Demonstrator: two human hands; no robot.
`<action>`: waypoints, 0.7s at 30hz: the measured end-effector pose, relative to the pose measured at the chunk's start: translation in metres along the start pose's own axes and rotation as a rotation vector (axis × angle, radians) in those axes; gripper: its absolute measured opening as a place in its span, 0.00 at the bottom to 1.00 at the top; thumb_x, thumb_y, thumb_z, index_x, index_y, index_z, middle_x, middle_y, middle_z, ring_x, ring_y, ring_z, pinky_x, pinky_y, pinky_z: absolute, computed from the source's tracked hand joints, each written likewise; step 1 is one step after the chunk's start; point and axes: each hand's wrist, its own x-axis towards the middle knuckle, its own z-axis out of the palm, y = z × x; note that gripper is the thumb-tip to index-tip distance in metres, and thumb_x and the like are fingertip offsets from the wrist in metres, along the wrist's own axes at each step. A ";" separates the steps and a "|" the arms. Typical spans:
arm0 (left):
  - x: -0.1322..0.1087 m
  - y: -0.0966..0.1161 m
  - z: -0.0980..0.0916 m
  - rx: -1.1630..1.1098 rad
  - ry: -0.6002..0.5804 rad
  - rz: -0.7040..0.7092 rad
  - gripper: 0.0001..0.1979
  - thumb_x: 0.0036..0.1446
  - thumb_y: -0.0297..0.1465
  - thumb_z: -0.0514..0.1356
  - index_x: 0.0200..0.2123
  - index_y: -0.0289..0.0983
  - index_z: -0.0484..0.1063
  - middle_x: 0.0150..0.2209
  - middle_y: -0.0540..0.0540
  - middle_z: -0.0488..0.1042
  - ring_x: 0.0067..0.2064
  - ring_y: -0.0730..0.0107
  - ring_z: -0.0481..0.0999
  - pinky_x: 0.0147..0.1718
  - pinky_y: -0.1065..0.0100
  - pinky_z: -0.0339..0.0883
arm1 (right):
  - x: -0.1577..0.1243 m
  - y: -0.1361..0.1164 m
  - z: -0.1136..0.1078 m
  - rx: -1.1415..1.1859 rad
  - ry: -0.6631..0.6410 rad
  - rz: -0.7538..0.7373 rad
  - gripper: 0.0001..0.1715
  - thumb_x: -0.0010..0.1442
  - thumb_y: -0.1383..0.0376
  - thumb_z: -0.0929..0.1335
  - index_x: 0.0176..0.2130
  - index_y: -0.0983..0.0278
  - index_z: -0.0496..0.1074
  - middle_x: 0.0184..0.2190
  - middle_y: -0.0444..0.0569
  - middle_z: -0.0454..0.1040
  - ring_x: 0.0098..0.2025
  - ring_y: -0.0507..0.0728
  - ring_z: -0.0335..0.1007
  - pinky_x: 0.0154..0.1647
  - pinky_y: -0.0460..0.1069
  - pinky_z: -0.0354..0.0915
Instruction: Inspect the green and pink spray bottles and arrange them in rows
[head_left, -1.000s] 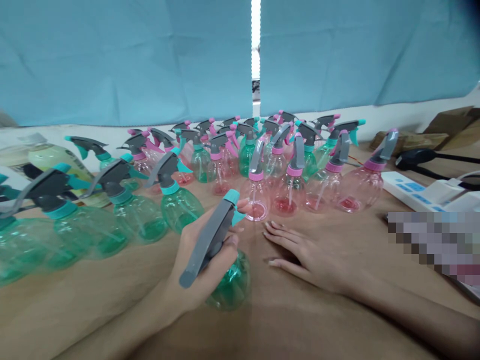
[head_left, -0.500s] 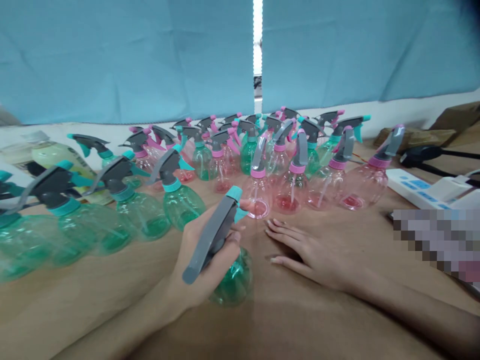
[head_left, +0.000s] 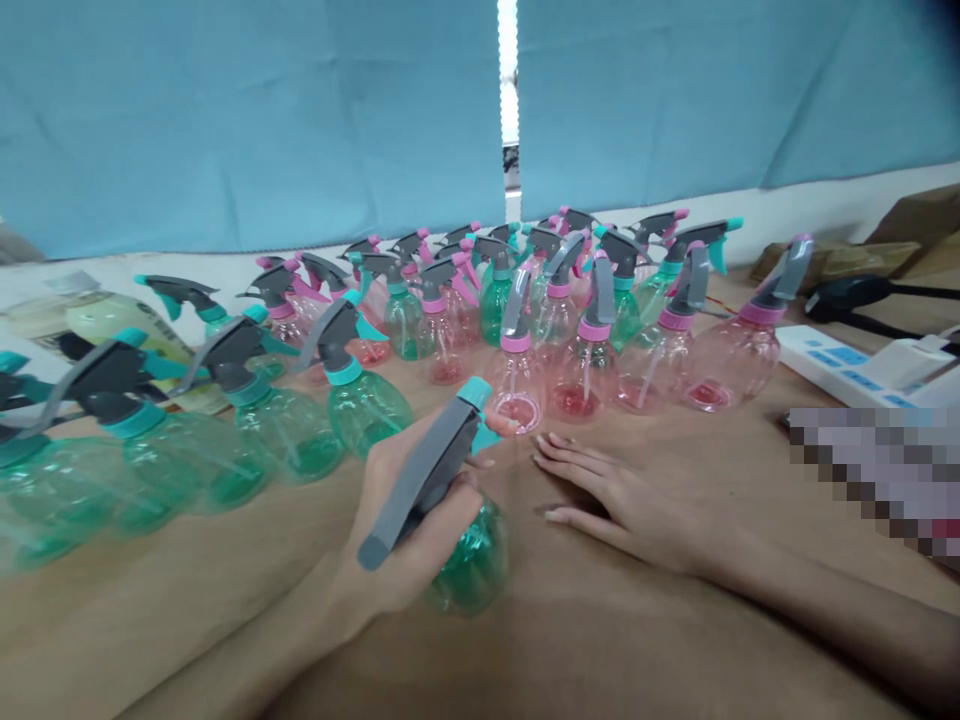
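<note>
**Green spray bottle [head_left: 476,565] in my left hand [head_left: 416,560], right hand [head_left: 637,510] laid on the table [head_left: 600,640]**

On the far left, a pale bottle [head_left: 112,310] with yellowish liquid stands behind a row of green bottles [head_left: 289,440], each topped with a grey sprayer and a teal collar. The row runs from the left edge toward my left hand, ending just beyond my knuckles.

My left hand wraps the neck of the green spray bottle, near the middle of the table. My thumb closes around the near side and my forefinger stretches past the teal trigger. The grey head slants across my hand, its teal nozzle pointing far and right. I cannot tell whether the base touches the table.

Beyond, in the far middle, a crowd of pink and green bottles [head_left: 442,345] stands before a blue curtain [head_left: 225,120], which a bright vertical gap [head_left: 510,70] splits.

To the right of the bottle, my right hand lies palm down, holding nothing, fingers close together and thumb apart. Just beyond my fingertips stand four pink bottles [head_left: 581,375] in a row. Farther right come a white power strip [head_left: 817,355], a black object [head_left: 832,297] with a cable, brown wrapping [head_left: 907,235] and, nearer, a pixelated patch [head_left: 877,470] I cannot make out.
</note>
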 end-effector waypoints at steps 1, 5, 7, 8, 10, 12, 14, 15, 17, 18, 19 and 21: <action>0.001 0.003 -0.001 0.007 -0.023 0.005 0.12 0.47 0.30 0.54 0.35 0.41 0.73 0.25 0.51 0.75 0.26 0.66 0.75 0.28 0.65 0.71 | 0.000 0.000 0.000 0.003 0.007 -0.001 0.36 0.66 0.49 0.62 0.65 0.65 0.57 0.66 0.54 0.55 0.68 0.62 0.49 0.66 0.62 0.52; 0.003 0.011 -0.003 0.007 -0.063 0.017 0.12 0.46 0.28 0.53 0.34 0.42 0.73 0.25 0.52 0.73 0.26 0.65 0.73 0.30 0.64 0.70 | -0.001 0.001 0.002 0.021 0.022 -0.004 0.36 0.66 0.50 0.62 0.66 0.63 0.56 0.66 0.53 0.55 0.68 0.63 0.49 0.66 0.62 0.53; 0.003 0.012 -0.004 -0.005 -0.070 -0.003 0.12 0.46 0.28 0.53 0.34 0.42 0.73 0.27 0.51 0.75 0.26 0.66 0.73 0.29 0.64 0.70 | -0.001 0.002 0.004 0.038 0.037 -0.006 0.35 0.66 0.50 0.63 0.66 0.61 0.56 0.66 0.52 0.56 0.68 0.63 0.49 0.66 0.62 0.53; 0.002 0.012 -0.004 -0.007 -0.076 -0.014 0.11 0.46 0.28 0.53 0.34 0.42 0.73 0.27 0.52 0.75 0.25 0.66 0.73 0.27 0.65 0.69 | -0.001 0.003 0.005 0.044 0.043 -0.006 0.35 0.66 0.51 0.63 0.66 0.60 0.56 0.66 0.52 0.56 0.68 0.63 0.49 0.66 0.63 0.53; 0.001 0.010 -0.005 0.004 -0.090 -0.026 0.11 0.46 0.28 0.54 0.33 0.42 0.72 0.26 0.52 0.74 0.24 0.67 0.72 0.26 0.65 0.68 | -0.001 0.004 0.005 0.041 0.045 -0.008 0.35 0.66 0.50 0.63 0.66 0.61 0.56 0.66 0.52 0.56 0.68 0.63 0.49 0.66 0.63 0.53; 0.000 0.008 -0.005 0.022 -0.090 -0.020 0.10 0.47 0.28 0.54 0.33 0.42 0.71 0.25 0.52 0.74 0.24 0.67 0.72 0.27 0.65 0.68 | -0.001 0.004 0.004 0.027 0.034 -0.001 0.35 0.66 0.50 0.62 0.65 0.62 0.57 0.66 0.53 0.56 0.68 0.63 0.49 0.66 0.62 0.53; -0.001 0.007 -0.005 0.022 -0.078 -0.019 0.08 0.46 0.28 0.54 0.31 0.42 0.71 0.25 0.51 0.73 0.23 0.67 0.71 0.26 0.64 0.68 | -0.001 0.003 0.003 0.016 0.022 0.008 0.36 0.66 0.49 0.62 0.65 0.63 0.57 0.66 0.54 0.56 0.68 0.63 0.50 0.66 0.62 0.53; -0.001 0.006 -0.005 0.013 -0.071 -0.021 0.08 0.46 0.29 0.54 0.31 0.42 0.70 0.24 0.51 0.73 0.22 0.67 0.70 0.25 0.64 0.68 | -0.001 0.003 0.003 0.013 0.019 0.009 0.36 0.66 0.49 0.62 0.65 0.63 0.57 0.66 0.53 0.56 0.68 0.63 0.49 0.66 0.62 0.53; 0.001 0.006 -0.004 -0.003 -0.061 -0.020 0.08 0.45 0.28 0.54 0.31 0.43 0.70 0.25 0.51 0.74 0.24 0.66 0.72 0.27 0.63 0.70 | -0.001 0.002 0.002 0.007 0.015 0.009 0.36 0.66 0.49 0.62 0.65 0.63 0.56 0.66 0.53 0.56 0.68 0.63 0.49 0.66 0.62 0.53; 0.002 0.007 -0.003 -0.009 -0.062 -0.020 0.10 0.44 0.28 0.54 0.31 0.43 0.70 0.27 0.50 0.75 0.26 0.65 0.73 0.29 0.62 0.70 | -0.001 0.002 0.002 0.004 0.013 0.007 0.36 0.66 0.49 0.62 0.65 0.64 0.56 0.66 0.53 0.56 0.68 0.63 0.49 0.66 0.62 0.53; 0.003 0.007 -0.003 -0.017 -0.066 -0.023 0.11 0.44 0.27 0.54 0.33 0.43 0.70 0.29 0.50 0.75 0.29 0.64 0.75 0.32 0.62 0.71 | -0.001 0.002 0.002 0.003 0.012 0.006 0.36 0.66 0.49 0.61 0.65 0.64 0.56 0.66 0.54 0.56 0.68 0.62 0.50 0.66 0.62 0.53; 0.005 0.010 -0.002 -0.034 -0.071 -0.027 0.15 0.43 0.26 0.53 0.36 0.42 0.71 0.33 0.50 0.77 0.35 0.62 0.77 0.36 0.61 0.72 | 0.000 0.001 0.002 0.008 0.015 0.004 0.36 0.66 0.49 0.62 0.65 0.64 0.56 0.66 0.54 0.56 0.68 0.62 0.50 0.66 0.62 0.53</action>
